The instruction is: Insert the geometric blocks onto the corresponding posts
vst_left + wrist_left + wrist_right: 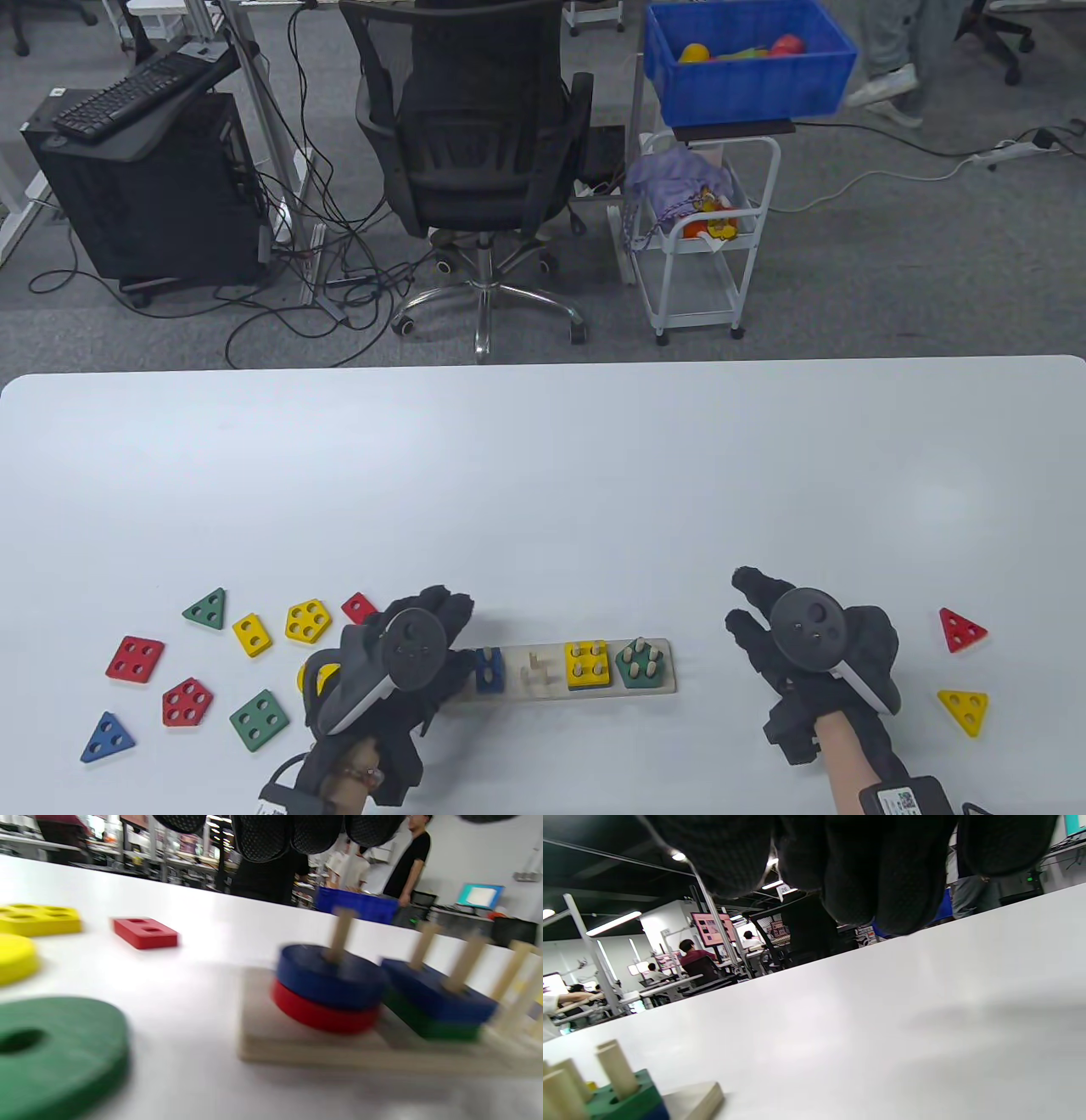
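Hands are hovering low over the white tabletop (543,475), nearest the bottom edge of the table view. The left hand (399,671) is lying over the left end of the wooden peg board (585,689), its grip loose and holding nothing, the fingers (263,836) hanging relaxed above the board in the left wrist view. The right hand (806,645) is sitting well apart to the right of the board, its grip open too, fingers (865,870) spread forward above bare tabletop and touching no block. On the board, the left wrist view is showing a blue disc (331,976) stacked on a red disc (322,1016) over the first post, then a blue rectangular block (488,669) lying on a green one over two posts; further right the three posts (536,666) are standing bare, then a yellow square block (587,664) and a green pentagon block (645,664) are sitting on their posts. Loose blocks are lying left of the board: a blue triangle (108,737), a green square (259,720), a red pentagon (187,702), a red square (135,658), a yellow rectangle (252,635), a yellow pentagon (307,621), a green triangle (206,609) and a small red rectangle (358,607); a green disc (59,1052) and a yellow disc (316,679) are lying beside the left hand. Right of the right hand, a yellow triangle (964,707) and a red triangle (960,630) are lying on the tabletop. Beyond the far edge, an office chair (475,127), a white cart (704,229) and a blue bin (747,55) are standing on the floor.
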`<state>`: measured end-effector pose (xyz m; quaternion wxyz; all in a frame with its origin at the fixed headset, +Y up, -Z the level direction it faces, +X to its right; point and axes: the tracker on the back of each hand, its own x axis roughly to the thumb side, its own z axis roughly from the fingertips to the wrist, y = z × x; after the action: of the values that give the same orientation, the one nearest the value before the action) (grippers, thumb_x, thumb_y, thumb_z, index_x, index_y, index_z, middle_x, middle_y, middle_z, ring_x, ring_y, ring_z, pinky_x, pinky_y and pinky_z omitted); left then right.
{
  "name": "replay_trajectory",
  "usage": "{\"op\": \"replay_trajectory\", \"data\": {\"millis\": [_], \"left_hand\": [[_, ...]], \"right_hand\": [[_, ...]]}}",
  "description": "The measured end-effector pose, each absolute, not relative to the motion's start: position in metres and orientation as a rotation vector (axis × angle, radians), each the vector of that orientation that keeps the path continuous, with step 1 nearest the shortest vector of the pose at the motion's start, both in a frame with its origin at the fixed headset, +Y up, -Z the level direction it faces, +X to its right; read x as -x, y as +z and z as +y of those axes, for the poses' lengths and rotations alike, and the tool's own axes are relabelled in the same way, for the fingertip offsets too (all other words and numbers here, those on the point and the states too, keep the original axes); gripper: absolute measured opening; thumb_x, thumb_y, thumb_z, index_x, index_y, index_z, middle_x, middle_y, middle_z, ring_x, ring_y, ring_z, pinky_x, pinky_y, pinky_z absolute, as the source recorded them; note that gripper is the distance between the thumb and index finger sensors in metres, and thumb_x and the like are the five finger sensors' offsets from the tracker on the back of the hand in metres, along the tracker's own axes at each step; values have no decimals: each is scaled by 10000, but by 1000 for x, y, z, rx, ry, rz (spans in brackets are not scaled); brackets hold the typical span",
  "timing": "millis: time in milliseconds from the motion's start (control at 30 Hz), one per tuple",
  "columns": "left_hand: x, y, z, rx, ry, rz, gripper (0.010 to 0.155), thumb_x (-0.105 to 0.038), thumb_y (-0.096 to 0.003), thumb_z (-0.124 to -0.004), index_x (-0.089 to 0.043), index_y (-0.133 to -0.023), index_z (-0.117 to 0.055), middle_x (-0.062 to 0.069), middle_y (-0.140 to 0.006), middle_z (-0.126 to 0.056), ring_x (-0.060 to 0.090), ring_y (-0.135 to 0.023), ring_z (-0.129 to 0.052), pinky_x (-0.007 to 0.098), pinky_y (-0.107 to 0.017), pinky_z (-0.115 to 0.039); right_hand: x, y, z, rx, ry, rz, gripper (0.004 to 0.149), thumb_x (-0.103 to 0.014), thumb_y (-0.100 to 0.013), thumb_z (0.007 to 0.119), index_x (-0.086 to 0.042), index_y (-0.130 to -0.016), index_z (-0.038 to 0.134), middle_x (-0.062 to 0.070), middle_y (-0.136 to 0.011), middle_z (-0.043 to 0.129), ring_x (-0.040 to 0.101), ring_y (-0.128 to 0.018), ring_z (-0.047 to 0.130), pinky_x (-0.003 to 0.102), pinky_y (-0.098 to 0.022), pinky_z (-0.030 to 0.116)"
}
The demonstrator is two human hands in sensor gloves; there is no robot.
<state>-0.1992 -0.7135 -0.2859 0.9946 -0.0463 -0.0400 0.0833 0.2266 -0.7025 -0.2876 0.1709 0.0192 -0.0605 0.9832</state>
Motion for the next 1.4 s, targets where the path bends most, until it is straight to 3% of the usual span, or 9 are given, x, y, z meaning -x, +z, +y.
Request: {"op": "replay_trajectory", "data": {"millis": [367, 767, 967, 1200, 1400], "left_hand": [[258, -290, -708, 36, 190, 154, 655, -632, -395, -663, -467, -1022, -571, -149, -1166, -543, 161, -1098, -640, 545, -810, -514], [265, -292, -710, 36, 147, 202, 651, -629, -397, -662, -472, -1021, -567, -151, -1173, -523, 163, -1109, -618, 549, -813, -501], [263, -292, -712, 48, 140, 201, 654, -629, -396, -662, -470, -1023, -566, -151, -1173, -521, 163, -1109, -618, 549, -813, -502], [261, -292, -713, 68, 131, 199, 652, -630, -397, -662, -472, -1023, -568, -148, -1176, -515, 165, -1109, -618, 549, -813, -501], [260, -291, -712, 79, 126, 200, 651, -630, -397, -661, -473, -1022, -569, -149, -1178, -511, 165, -1110, -616, 549, -814, -501]], "right_hand": [[-276, -287, -697, 254, 2798, -93, 562, -410, -449, 791, -148, -936, 692, 177, -892, 825, 429, -732, 896, 679, -537, 682], [-379, -262, -707, 946, 2555, 45, 653, -373, -451, 821, -95, -1000, 602, 236, -952, 740, 480, -780, 833, 700, -553, 642], [-401, -253, -720, 1347, 2623, 373, 702, -372, -438, 852, -95, -1019, 570, 246, -989, 692, 501, -813, 803, 700, -569, 631], [-394, -263, -751, 1322, 2638, 687, 743, -390, -419, 873, -105, -1025, 553, 248, -1017, 630, 484, -803, 805, 678, -561, 656], [-382, -273, -754, 1356, 2808, 627, 641, -350, -384, 890, -127, -944, 671, 204, -921, 756, 375, -675, 929, 600, -520, 755]]}}
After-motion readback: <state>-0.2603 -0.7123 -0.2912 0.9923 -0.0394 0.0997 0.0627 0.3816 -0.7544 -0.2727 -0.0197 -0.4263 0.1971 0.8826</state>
